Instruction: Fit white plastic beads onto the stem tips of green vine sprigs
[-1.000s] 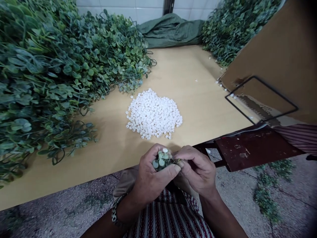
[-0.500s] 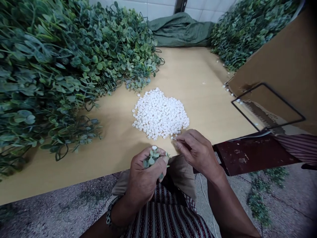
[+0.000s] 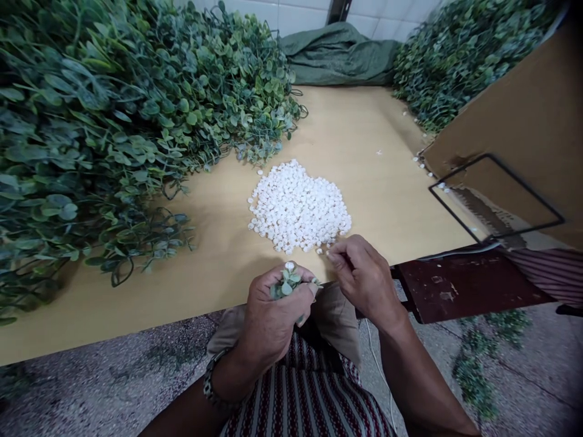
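Observation:
Near the table's front edge, my left hand (image 3: 276, 309) is closed around a sprig of green artificial leaves (image 3: 288, 284). A small white cap (image 3: 289, 266) shows at the top of that sprig. My right hand (image 3: 362, 273) is at the near right edge of a pile of small white caps (image 3: 298, 203). Its thumb and forefinger are pinched together. Whatever may be between those fingertips is too small to make out. A few loose caps lie just left of the right fingertips.
A big heap of artificial greenery (image 3: 136, 109) covers the table's left side; more greenery (image 3: 455, 67) stands back right. Green cloth (image 3: 341, 54) lies along the wall. At right are a torn cardboard box (image 3: 514, 121), a black wire frame (image 3: 455, 215) and a dark red stool-like surface (image 3: 473, 288).
My right hand has drawn its fingers closer together at the pile's edge. The left hand keeps its hold on the sprig. The whole view has shifted slightly.

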`<state>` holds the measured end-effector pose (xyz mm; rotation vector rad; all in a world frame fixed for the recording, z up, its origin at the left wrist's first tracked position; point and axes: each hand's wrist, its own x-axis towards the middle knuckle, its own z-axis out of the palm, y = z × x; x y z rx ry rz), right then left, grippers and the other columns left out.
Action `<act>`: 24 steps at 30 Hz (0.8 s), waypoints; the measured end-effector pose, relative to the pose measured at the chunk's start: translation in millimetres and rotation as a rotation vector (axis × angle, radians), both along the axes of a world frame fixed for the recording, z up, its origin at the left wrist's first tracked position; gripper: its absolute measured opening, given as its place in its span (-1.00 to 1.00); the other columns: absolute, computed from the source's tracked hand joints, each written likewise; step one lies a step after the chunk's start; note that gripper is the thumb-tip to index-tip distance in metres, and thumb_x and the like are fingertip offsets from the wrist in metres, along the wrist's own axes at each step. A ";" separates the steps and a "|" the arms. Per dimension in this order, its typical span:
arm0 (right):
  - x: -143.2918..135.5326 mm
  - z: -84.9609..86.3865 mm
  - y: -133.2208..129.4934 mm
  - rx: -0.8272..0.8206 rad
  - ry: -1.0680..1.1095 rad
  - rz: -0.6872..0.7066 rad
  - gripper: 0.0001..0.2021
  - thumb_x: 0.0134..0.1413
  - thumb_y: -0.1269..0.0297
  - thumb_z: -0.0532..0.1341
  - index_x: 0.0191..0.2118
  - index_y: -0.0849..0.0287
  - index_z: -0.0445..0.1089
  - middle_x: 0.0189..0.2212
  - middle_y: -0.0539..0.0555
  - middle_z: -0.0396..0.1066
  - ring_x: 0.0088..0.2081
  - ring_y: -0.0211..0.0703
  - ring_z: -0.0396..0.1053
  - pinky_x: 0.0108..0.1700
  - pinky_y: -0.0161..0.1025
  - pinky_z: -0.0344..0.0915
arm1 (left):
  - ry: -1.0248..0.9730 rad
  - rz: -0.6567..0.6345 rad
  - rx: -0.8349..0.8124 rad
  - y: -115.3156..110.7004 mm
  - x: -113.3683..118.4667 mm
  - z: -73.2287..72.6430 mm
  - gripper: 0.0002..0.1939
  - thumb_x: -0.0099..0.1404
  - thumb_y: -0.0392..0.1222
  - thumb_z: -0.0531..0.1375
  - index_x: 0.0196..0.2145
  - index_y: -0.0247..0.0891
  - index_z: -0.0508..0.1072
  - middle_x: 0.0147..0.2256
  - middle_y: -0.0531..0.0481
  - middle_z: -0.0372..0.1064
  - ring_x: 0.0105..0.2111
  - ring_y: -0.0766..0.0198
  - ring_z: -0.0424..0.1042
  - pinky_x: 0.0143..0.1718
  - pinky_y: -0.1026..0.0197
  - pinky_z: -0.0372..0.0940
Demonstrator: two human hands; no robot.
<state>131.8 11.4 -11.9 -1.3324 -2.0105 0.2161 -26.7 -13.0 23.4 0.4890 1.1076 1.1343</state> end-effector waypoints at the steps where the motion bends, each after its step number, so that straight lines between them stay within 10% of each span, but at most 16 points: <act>1: 0.2 1.0 -2.7 -0.037 0.119 0.004 -0.89 0.27 0.36 0.11 -0.32 0.16 0.30 -0.42 0.03 0.32 -0.36 -0.20 0.29 -0.31 -0.25 0.23 | -0.001 -0.008 0.016 -0.6 0.6 -0.9 -0.91 -0.12 -0.29 0.24 -0.58 -0.29 0.39 -0.67 0.18 0.16 -0.75 0.50 0.06 -0.74 0.38 -0.06; 10: -11.6 0.9 -24.3 -0.406 0.987 0.161 -0.86 0.18 0.21 0.26 -0.36 0.12 0.36 -0.47 -0.05 0.28 -0.43 -0.28 0.19 -0.37 -0.31 0.16 | 0.087 -0.079 0.244 -0.8 10.8 -5.2 -0.96 0.00 -0.33 0.21 -0.57 -0.29 0.41 -0.52 0.10 0.32 -0.62 0.48 0.13 -0.63 0.38 0.04; 24: -18.7 -7.4 -31.3 -0.362 1.094 0.121 -0.89 0.14 0.28 0.28 -0.37 0.14 0.36 -0.46 -0.02 0.31 -0.41 -0.27 0.26 -0.34 -0.32 0.23 | 0.375 -0.120 0.270 0.6 17.8 0.9 -0.95 -0.02 -0.29 0.15 -0.60 -0.26 0.36 -0.62 0.11 0.20 -0.57 0.38 0.16 -0.55 0.33 0.12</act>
